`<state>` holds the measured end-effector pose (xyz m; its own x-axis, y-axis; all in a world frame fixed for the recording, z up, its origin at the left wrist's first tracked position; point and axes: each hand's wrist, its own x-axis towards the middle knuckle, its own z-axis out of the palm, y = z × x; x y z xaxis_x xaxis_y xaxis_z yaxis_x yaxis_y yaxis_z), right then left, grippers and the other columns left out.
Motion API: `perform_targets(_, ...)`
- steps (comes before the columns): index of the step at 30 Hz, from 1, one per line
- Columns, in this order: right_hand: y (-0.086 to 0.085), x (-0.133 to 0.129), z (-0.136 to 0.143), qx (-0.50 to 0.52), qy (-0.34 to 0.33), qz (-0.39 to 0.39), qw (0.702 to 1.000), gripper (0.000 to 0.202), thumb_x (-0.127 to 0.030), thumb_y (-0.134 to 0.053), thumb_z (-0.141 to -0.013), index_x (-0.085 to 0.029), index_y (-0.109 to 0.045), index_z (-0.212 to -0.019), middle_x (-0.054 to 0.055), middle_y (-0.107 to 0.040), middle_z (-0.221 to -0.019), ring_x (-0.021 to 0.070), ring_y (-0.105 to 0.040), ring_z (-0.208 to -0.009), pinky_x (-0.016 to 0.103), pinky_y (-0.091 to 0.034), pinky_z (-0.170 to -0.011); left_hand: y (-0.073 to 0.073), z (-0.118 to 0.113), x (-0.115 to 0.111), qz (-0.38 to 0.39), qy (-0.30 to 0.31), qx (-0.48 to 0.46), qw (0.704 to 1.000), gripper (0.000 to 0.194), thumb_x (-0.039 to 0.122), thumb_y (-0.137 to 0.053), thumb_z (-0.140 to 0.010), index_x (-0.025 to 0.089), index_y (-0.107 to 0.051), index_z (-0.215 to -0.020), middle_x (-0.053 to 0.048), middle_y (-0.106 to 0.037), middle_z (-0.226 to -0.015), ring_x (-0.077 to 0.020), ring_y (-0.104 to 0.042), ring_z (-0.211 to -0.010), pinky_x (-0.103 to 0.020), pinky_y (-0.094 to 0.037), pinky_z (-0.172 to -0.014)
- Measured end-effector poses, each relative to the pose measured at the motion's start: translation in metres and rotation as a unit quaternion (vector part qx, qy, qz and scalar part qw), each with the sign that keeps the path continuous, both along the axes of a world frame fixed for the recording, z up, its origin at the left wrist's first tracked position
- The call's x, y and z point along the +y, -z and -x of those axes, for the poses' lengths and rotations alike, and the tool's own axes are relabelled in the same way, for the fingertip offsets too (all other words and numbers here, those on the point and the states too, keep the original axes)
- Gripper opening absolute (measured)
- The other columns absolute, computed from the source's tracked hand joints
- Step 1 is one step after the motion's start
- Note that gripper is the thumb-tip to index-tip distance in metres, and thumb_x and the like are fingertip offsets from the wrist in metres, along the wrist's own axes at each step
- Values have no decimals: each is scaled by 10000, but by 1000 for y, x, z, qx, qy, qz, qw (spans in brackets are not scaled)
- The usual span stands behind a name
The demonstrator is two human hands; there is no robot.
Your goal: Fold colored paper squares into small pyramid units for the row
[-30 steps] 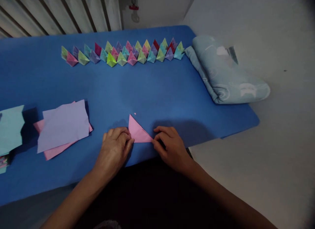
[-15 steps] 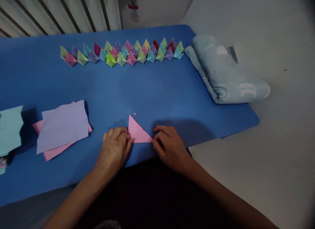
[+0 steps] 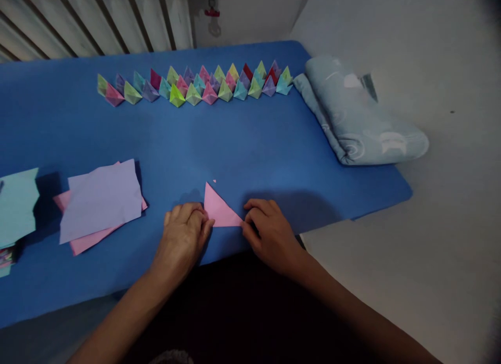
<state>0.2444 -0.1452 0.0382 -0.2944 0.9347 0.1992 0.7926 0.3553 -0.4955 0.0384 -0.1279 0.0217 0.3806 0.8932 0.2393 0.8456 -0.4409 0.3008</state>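
A pink sheet of paper (image 3: pixel 220 211), folded into a triangle, lies on the blue surface near its front edge. My left hand (image 3: pixel 183 228) is closed at the paper's lower left corner, thumb and fingers pressed on it. At the sharp right corner, my right hand (image 3: pixel 270 231) pinches the tip between thumb and fingers. The paper's upper point is free and points away from me. Just beyond it lies a tiny pink scrap (image 3: pixel 214 181). The left corner is partly hidden by my fingers.
Several folded paper boats (image 3: pixel 210 93) stand in rows along the back. Loose lilac paper (image 3: pixel 102 199) lies over pink paper on the left, with turquoise paper (image 3: pixel 18 207) farther left. A folded grey-blue blanket (image 3: pixel 364 119) sits at the right by the wall. A radiator (image 3: pixel 97 22) is behind.
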Motion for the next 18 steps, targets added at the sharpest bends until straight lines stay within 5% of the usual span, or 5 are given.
perform_targets(7,-2,-3,0,7,65,65,996,139,-188,-573,-856,-193,-558,-718,71,-665,-1088,249,-551,-1004,404,-341,-806,1,1,-2,-1,-2,24,1000,269,326,-473,-946,161,-628,-799,-91,-661,-965,-222,-549,-837,-380,-401,-744)
perform_targets(18,0,-5,-3,27,75,82,993,96,-198,-583,-844,-205,-538,-759,64,-663,-1108,252,-535,-1011,396,-306,-797,5,15,-2,-1,-17,11,1000,281,403,-522,-920,181,-610,-773,-97,-650,-1030,-238,-558,-898,-388,-396,-770)
